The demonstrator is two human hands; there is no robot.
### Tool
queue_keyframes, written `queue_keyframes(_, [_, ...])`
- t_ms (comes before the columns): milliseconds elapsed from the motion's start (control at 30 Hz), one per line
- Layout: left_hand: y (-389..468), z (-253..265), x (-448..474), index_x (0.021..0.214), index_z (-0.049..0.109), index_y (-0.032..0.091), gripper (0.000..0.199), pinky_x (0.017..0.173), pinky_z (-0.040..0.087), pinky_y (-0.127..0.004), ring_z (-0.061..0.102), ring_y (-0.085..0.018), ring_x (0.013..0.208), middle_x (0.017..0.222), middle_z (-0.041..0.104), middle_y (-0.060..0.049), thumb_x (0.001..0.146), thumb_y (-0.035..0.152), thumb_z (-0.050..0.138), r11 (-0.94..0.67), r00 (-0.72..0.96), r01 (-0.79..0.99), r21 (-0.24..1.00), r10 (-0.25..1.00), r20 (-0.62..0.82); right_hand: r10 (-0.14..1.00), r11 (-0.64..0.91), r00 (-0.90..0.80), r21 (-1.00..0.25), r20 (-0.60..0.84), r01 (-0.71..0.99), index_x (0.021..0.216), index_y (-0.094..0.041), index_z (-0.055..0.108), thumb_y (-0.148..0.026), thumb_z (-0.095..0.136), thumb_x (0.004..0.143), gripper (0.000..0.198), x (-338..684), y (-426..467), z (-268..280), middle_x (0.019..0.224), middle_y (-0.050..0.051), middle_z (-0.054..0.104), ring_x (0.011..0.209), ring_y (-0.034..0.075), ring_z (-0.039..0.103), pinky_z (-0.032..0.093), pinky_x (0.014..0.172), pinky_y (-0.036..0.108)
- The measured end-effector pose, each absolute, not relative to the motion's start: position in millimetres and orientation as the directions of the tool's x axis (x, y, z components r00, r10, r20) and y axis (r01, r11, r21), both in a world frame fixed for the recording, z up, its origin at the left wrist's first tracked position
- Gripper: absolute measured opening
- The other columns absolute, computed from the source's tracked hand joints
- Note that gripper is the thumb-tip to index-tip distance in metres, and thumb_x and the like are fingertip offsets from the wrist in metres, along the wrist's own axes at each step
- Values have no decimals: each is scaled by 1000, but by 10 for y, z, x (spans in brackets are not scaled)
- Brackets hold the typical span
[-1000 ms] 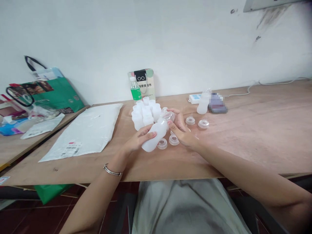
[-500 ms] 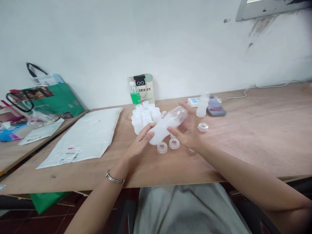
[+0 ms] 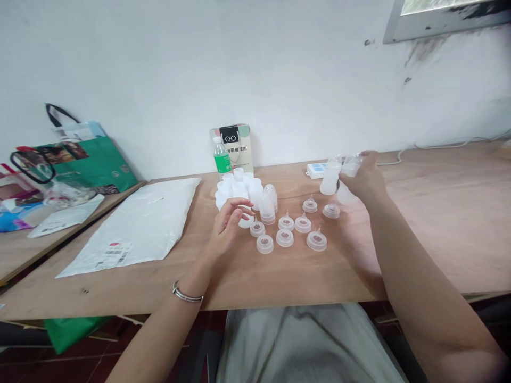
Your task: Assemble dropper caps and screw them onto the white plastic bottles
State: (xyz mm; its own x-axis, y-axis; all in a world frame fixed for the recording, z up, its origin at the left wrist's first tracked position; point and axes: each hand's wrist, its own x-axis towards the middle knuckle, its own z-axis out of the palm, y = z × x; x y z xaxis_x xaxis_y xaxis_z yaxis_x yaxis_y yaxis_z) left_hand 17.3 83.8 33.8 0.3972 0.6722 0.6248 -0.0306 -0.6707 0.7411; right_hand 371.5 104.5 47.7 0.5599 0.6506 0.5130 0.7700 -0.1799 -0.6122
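Right now the right hand [image 3: 365,178] is curled around a capped white bottle [image 3: 346,183] at centre-right of the frame, just beside a standing finished bottle [image 3: 330,178]. Left hand [image 3: 228,226] sits loosely open and empty over the table [image 3: 439,223], near the uncapped bottle cluster [image 3: 239,189]. Roughly two look capped; many bottles and eight-odd loose nozzle caps [image 3: 285,236] look left. White mailer [image 3: 136,223] left, green bag [image 3: 91,159] upper left; nothing blocks the hands.
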Motion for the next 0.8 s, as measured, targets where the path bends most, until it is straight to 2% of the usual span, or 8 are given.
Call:
queue_keyframes(233, [817,358,179,104,54,16,33,75,49,-30,62,-15,83,103,60,-8,93,45,42,-652,398,-22,757,689,606,660,-222,582,-617,475,755,122,-19,33,-34,67,67,66,3888,1151,300,121,22,53,107,34,57,47,83,46])
queue_keyframes(433, [809,379,162,103,55,17,33,76,49,-32,61,-16,83,98,60,-8,93,46,43,-645,422,-2,764,692,585,653,-187,573,-627,496,756,119,-14,34,-37,72,60,74,3895,1195,245,122,24,49,111,39,53,46,87,52])
queue_keyframes(533, [819,369,161,102,54,17,33,76,49,-32,61,-15,82,98,60,-8,92,46,44,-641,419,-21,767,692,589,620,-142,564,-629,546,764,122,-12,35,-39,74,59,80,3869,1162,272,126,27,45,119,41,45,40,95,53])
queue_keyframes(567, [822,366,161,102,54,17,33,76,49,-32,60,-15,82,98,61,-8,92,46,44,-638,417,-20,769,694,587,577,-104,551,-615,603,782,123,-11,35,-41,74,60,81,3841,1137,300,127,27,43,121,42,42,36,99,55])
queue_keyframes(633, [830,358,160,103,55,17,32,77,48,-32,60,-15,82,98,61,-8,92,45,44,-634,404,-5,774,707,581,409,31,492,-551,769,834,123,-13,38,-44,70,68,71,3740,1071,378,127,26,43,124,40,38,28,104,55])
queue_keyframes(700, [839,348,159,102,55,17,30,77,48,-31,59,-15,83,97,61,-7,92,44,45,-629,385,20,777,722,575,208,218,405,-445,891,868,119,-17,42,-41,59,80,49,3572,1002,456,123,21,46,120,33,42,32,102,50])
queue_keyframes(767, [847,340,158,102,55,18,27,77,47,-31,59,-16,85,97,62,-7,92,42,47,-627,365,67,776,739,566,154,384,327,-361,933,850,113,-19,47,-36,50,87,30,3351,950,500,112,15,53,105,27,52,42,91,44])
queue_keyframes(800, [850,337,159,102,55,18,26,77,47,-30,59,-16,86,97,62,-6,92,40,47,-628,354,100,772,747,562,210,445,286,-351,935,824,108,-20,50,-33,47,88,24,3232,932,503,103,12,56,95,24,55,45,84,42])
